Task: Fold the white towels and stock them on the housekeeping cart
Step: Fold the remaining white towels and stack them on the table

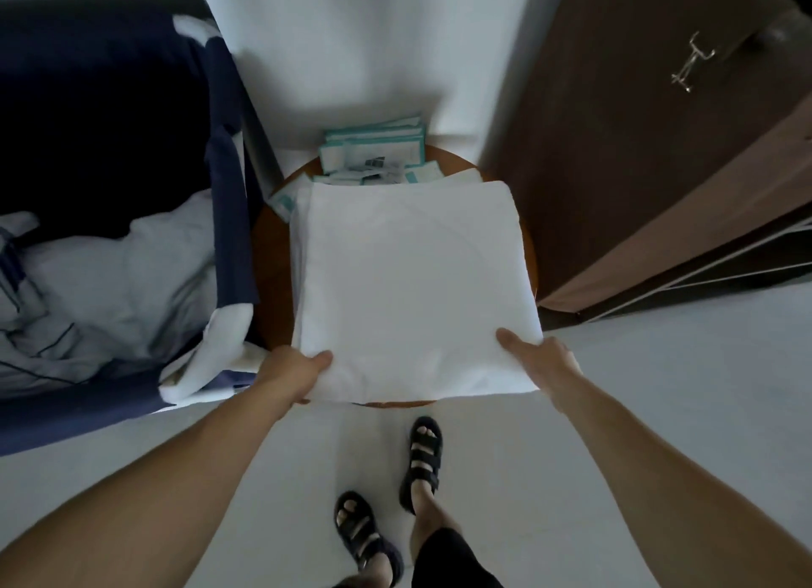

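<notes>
Dim, cool light here. Pale floor (659, 390) runs wide across the bottom, white wall (364, 60) straight ahead. Round wooden table (269, 258) sits against it, teal-and-white packets (373, 148) piled at its far edge. On the right, a brown cabinet (615, 148) with a metal handle (692, 62).

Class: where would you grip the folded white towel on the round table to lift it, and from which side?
Grip the folded white towel at its two near corners, from the near edge, as the left hand and right hand do, thumbs on top. It lies wide, flat and layered, so spread grips should keep it folded.
</notes>
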Demonstrator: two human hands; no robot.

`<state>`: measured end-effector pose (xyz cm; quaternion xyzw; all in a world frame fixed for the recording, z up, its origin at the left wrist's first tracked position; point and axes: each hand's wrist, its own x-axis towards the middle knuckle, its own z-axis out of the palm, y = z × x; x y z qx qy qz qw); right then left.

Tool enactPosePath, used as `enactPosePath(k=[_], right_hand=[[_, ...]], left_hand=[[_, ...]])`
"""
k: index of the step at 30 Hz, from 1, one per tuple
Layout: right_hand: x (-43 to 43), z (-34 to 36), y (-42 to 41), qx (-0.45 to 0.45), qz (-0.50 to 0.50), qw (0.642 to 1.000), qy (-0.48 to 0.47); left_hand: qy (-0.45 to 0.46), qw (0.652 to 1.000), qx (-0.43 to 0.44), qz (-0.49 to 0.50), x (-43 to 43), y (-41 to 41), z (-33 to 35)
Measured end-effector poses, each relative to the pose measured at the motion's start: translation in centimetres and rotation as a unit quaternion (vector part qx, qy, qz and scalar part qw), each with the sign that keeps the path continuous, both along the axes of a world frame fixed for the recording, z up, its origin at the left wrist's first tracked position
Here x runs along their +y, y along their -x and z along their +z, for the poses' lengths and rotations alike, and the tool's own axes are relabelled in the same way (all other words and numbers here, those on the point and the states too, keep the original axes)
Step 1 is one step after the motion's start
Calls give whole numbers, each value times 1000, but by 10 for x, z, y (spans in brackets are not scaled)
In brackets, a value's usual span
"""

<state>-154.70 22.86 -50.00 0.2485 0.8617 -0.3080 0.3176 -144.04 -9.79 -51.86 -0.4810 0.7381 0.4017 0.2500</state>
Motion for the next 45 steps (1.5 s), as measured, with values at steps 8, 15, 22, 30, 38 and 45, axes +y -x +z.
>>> enactPosePath(k=[8, 15, 22, 30, 38, 45], right_hand=[[-4, 40, 26, -100, -126, 939, 305], [-27, 108, 82, -2, -96, 919, 382], [-81, 209, 174, 169, -69, 856, 484], [-82, 216, 187, 167, -19, 819, 548], [-24, 58, 89, -29, -86, 964, 250], [-20, -8, 70, 27, -66, 994, 82]], left_hand=[[-232, 965, 5, 122, -39, 22, 22], [-341, 906, 188, 166, -52, 95, 105], [-290, 829, 430, 208, -84, 179, 237], [-278, 797, 493, 211, -81, 158, 239], [-1, 978, 155, 140, -18, 43, 46], [40, 994, 67, 83, -2, 34, -7]])
